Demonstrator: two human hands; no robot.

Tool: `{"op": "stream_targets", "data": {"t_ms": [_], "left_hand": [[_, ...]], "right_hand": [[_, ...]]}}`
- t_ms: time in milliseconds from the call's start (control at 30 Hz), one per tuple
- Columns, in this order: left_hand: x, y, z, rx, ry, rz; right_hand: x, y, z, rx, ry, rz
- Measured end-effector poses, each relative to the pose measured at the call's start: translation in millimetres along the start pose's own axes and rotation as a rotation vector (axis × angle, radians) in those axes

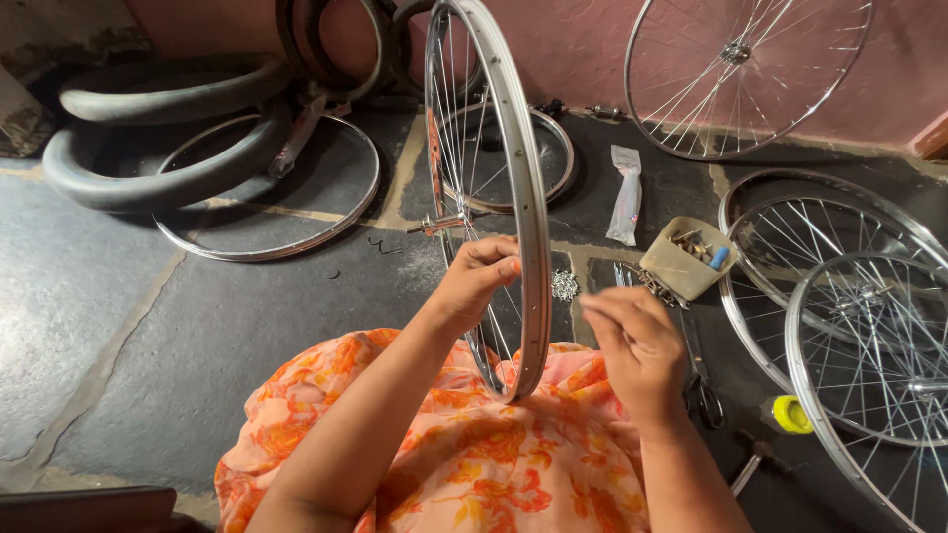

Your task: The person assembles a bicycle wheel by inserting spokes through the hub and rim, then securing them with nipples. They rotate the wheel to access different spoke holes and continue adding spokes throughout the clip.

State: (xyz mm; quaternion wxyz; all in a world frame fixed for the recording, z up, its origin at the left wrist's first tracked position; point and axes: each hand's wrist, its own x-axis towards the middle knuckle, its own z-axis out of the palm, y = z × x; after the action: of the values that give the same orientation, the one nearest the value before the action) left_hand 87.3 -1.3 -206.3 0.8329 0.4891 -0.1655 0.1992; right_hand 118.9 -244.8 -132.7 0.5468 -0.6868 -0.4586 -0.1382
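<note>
Two hands | left [474, 281] grips upright rim [528, 217] | right [637, 345] pinched | tray [686, 265] beside

Dark stone floor [227, 326]: bare rims [267, 188], tyres [158, 138], spoked wheels [839, 296], parts tub [686, 259], plastic bag [625, 192].

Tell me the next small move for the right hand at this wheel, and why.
Probably bring the right hand across to the upright rim. Its fingertips are pinched together just beside the rim, while the left hand grips the spokes there.
</note>
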Motion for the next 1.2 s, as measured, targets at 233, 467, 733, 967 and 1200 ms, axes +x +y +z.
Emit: {"op": "stream_targets", "data": {"t_ms": [233,467,733,967,1200], "left_hand": [[2,-1,1,0.009,0.09,-0.028],[-3,2,-1,0.018,0.094,-0.025],[-2,1,4,-0.028,0.081,-0.043],[-2,-6,-2,-0.019,0.105,-0.027],[-1,-12,-3,-0.019,0.116,-0.015]], "right_hand": [[45,-36,31,-0.188,0.067,-0.312],[45,-44,54,-0.366,0.057,-0.355],[45,-46,56,-0.467,0.04,-0.419],[49,-50,55,-0.443,0.017,-0.41],[52,-49,42,-0.206,0.026,-0.281]]}}
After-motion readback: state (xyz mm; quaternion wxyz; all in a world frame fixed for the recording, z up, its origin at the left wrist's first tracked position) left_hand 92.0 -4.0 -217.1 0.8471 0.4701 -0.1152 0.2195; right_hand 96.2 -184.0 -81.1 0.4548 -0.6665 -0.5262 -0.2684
